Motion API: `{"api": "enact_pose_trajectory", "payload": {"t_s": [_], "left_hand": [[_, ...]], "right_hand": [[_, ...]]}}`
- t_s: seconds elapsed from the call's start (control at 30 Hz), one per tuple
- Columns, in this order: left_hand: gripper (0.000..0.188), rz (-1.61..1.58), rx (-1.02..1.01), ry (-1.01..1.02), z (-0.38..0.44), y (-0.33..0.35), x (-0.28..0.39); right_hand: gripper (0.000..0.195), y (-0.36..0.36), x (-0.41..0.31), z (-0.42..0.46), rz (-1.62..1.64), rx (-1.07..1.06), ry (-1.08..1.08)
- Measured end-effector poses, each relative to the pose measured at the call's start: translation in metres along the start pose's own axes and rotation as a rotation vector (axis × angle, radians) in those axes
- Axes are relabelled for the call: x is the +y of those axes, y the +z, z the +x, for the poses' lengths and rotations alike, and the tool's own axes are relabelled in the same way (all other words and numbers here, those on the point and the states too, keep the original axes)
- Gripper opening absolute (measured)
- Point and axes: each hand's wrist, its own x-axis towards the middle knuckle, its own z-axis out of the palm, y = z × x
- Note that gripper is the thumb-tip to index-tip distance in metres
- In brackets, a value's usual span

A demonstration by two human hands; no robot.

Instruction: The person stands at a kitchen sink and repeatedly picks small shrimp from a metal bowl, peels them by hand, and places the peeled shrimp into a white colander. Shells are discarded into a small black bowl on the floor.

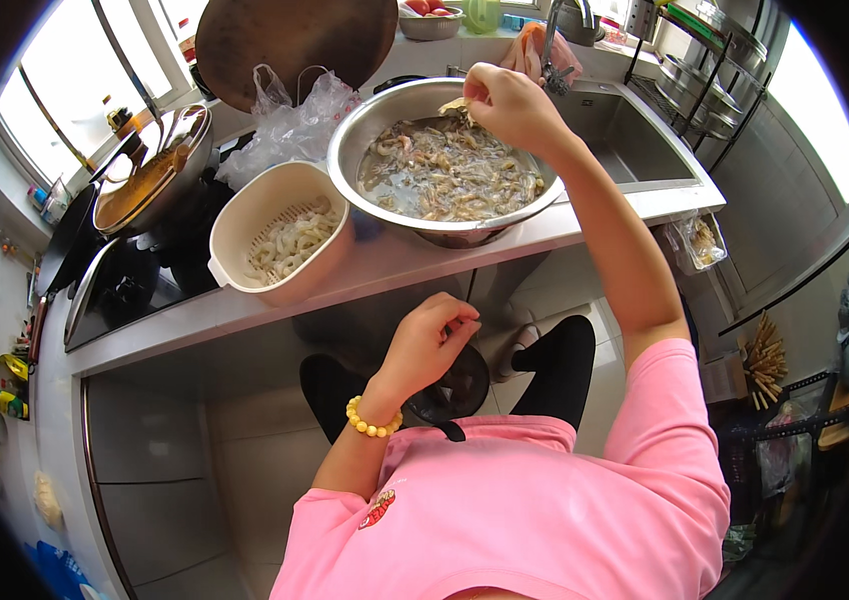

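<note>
Over the far rim of a large stainless steel basin (342,154), my right hand (507,109) pinches a thin, pale yellowish piece (454,105), perhaps a bit of shell. Grey-brown shrimp (462,176) lie in water in the basin. My left hand (428,337), with a yellow bead bracelet (373,427) at the wrist, hangs in front of the counter edge above a dark bin (466,386). Its fingers are loosely curled, and I see nothing between them. Left of the basin, a cream plastic colander tub (226,240) holds peeled shrimp (293,240).
A clear plastic bag (293,124) lies behind the tub. On the left are a gas hob (139,277) and a lidded wok (162,169). A metal sink (623,139) with a faucet (556,45) is on the right. The white counter edge (394,281) runs before me.
</note>
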Motion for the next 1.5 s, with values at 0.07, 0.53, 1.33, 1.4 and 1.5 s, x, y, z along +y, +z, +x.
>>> {"api": "enact_pose_trajectory", "payload": {"t_s": [0.07, 0.53, 1.33, 1.4, 1.5], "left_hand": [[0.012, -0.131, 0.097, -0.004, 0.002, 0.003, 0.006], [0.048, 0.380, 0.538, 0.349, -0.020, 0.038, -0.022], [0.010, -0.440, 0.371, -0.405, -0.051, 0.071, -0.094], [0.010, -0.553, 0.354, -0.472, -0.054, 0.072, -0.098], [0.010, -0.580, 0.351, -0.544, -0.058, 0.074, -0.103]], "right_hand": [[0.013, -0.014, -0.021, -0.028, 0.128, 0.086, 0.031], [0.014, 0.062, -0.097, -0.230, 0.904, 0.099, 0.627], [0.011, 0.144, -0.037, -0.292, 0.808, -0.195, 0.557], [0.011, 0.146, -0.033, -0.295, 0.736, -0.198, 0.508], [0.010, 0.152, -0.030, -0.301, 0.596, -0.192, 0.425]]}}
